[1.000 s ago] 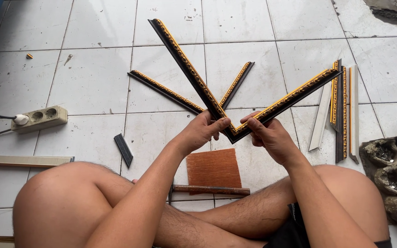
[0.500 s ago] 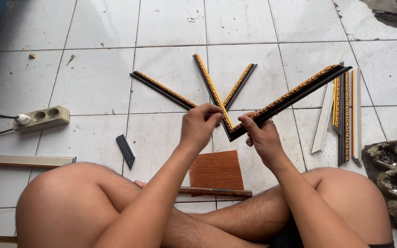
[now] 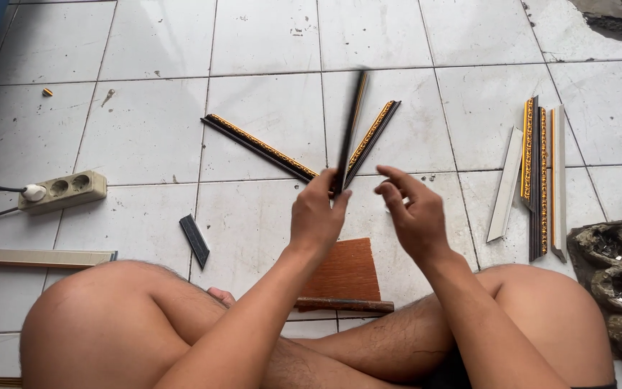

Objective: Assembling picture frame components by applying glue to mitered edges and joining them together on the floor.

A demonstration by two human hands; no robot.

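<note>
My left hand (image 3: 317, 216) grips the lower end of a black moulding with gold ornament (image 3: 351, 122). The moulding stands upright, edge-on and blurred, above the white floor tiles. My right hand (image 3: 412, 209) hovers just to its right with fingers apart, touching nothing. Behind the held piece, two matching black-and-gold moulding pieces lie on the floor in a V, one (image 3: 260, 148) to the left and one (image 3: 374, 133) to the right. I sit cross-legged with my knees on both sides.
A brown wooden board (image 3: 343, 270) with a dark rod (image 3: 343, 304) across it lies before my legs. Several moulding strips (image 3: 538, 173) lie at right beside a grey moulded tray (image 3: 617, 281). A power strip (image 3: 59, 191), a small black offcut (image 3: 194, 240) and a pale strip (image 3: 37, 257) lie at left.
The V-shaped pair of mouldings held in both hands has swung round to stand edge-on. My right hand has let go and opened; my left hand still holds it.
</note>
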